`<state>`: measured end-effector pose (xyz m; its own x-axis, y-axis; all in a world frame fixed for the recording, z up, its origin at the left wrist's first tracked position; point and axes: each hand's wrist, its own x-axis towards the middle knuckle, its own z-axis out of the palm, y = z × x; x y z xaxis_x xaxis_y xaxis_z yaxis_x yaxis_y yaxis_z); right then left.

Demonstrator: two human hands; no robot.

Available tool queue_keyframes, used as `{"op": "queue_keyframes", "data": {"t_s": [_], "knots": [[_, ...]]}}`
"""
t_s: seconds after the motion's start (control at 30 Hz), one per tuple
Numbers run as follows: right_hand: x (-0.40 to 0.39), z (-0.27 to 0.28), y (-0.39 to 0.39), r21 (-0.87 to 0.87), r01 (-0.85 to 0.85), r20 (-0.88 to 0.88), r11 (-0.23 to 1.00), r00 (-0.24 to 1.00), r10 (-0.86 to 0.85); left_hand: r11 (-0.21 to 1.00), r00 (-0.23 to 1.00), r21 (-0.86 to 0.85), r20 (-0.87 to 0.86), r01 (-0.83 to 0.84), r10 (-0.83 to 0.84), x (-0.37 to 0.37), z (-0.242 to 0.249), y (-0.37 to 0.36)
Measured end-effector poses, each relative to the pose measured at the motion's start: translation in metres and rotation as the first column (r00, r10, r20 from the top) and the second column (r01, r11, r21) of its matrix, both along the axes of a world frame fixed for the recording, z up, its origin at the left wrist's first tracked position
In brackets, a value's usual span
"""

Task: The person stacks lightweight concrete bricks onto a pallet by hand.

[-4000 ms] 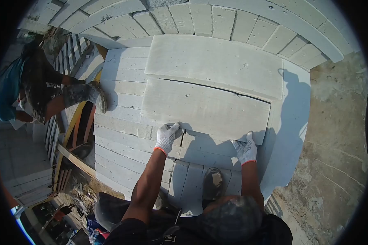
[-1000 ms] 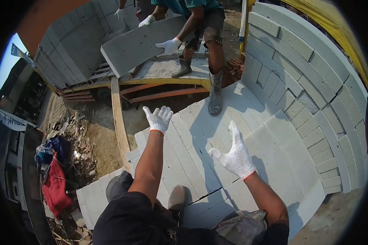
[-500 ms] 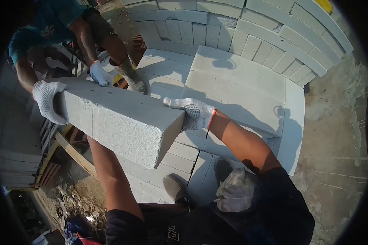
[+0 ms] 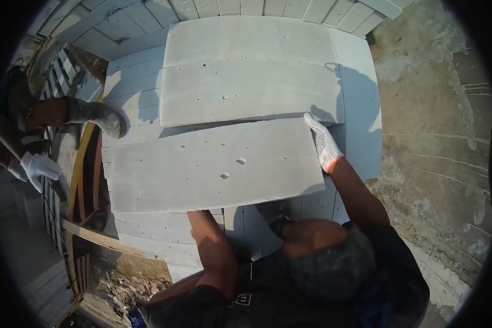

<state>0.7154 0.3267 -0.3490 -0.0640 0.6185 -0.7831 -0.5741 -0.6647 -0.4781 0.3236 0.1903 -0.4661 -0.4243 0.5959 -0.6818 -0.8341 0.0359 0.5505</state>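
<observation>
A large pale grey block (image 4: pixel 213 164) lies flat and slightly tilted in front of me. At its right end my right hand (image 4: pixel 323 143), in a white dotted glove with an orange cuff, grips the edge. My left forearm reaches under the block's near edge, and the hand itself is hidden beneath it. Just beyond the held block are broad pale blocks (image 4: pixel 251 82) laid side by side, with a narrow dark gap between. Smaller pale blocks (image 4: pixel 164 232) form the surface below.
At the left, a co-worker's gloved hand (image 4: pixel 40 168) hangs apart from the block, near a muddy boot (image 4: pixel 101 115). A curved yellow-edged frame (image 4: pixel 71 202) and a wooden plank (image 4: pixel 106 236) lie there. A block wall (image 4: pixel 229 7) curves behind; concrete ground (image 4: pixel 432 142) is right.
The held block has turned flat and moved right, closer to the laid blocks. The co-worker's hands have let go of it and moved left. My view has shifted.
</observation>
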Motion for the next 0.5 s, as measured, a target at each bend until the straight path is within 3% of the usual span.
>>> {"op": "queue_keyframes", "data": {"t_s": [0.07, 0.1, 0.17, 0.2, 0.27, 0.3, 0.37, 0.5], "knots": [[0.017, 0.021, -0.025, -0.015, -0.283, 0.265, 0.959, 0.924, 0.277, 1.000, 0.999, 0.015, 0.039, 0.025, -0.026, 0.014, -0.017, 0.013], [0.032, 0.016, -0.045, -0.022, -0.282, 0.274, 0.959, 0.921, 0.277, 1.000, 0.998, 0.016, 0.052, 0.026, -0.027, 0.019, -0.022, 0.017], [0.054, -0.011, -0.068, -0.063, -0.463, 0.609, 0.884, 0.684, 0.401, 0.999, 0.998, 0.038, 0.059, 0.025, -0.028, 0.021, -0.033, 0.027], [0.056, -0.005, -0.081, -0.089, -0.456, 0.598, 0.885, 0.686, 0.414, 0.999, 0.998, 0.036, 0.061, 0.016, -0.018, 0.018, -0.034, 0.026], [0.061, 0.019, -0.087, -0.115, -0.380, 0.769, 0.918, 0.551, 0.324, 0.998, 0.998, 0.048, 0.037, -0.043, 0.042, 0.010, -0.030, 0.030], [0.063, 0.017, -0.089, -0.118, -0.379, 0.767, 0.918, 0.553, 0.327, 0.996, 0.997, 0.061, 0.029, -0.072, 0.070, 0.005, -0.027, 0.031], [0.067, 0.018, -0.102, 0.069, -0.171, 0.780, 0.983, 0.623, 0.054, 0.987, 0.990, 0.083, -0.004, -0.140, 0.141, -0.009, -0.018, 0.033], [0.063, 0.010, -0.089, 0.248, -0.245, 0.832, 0.937, 0.549, -0.077, 0.957, 0.958, 0.138, -0.097, -0.256, 0.270, -0.044, 0.007, 0.049]]}}
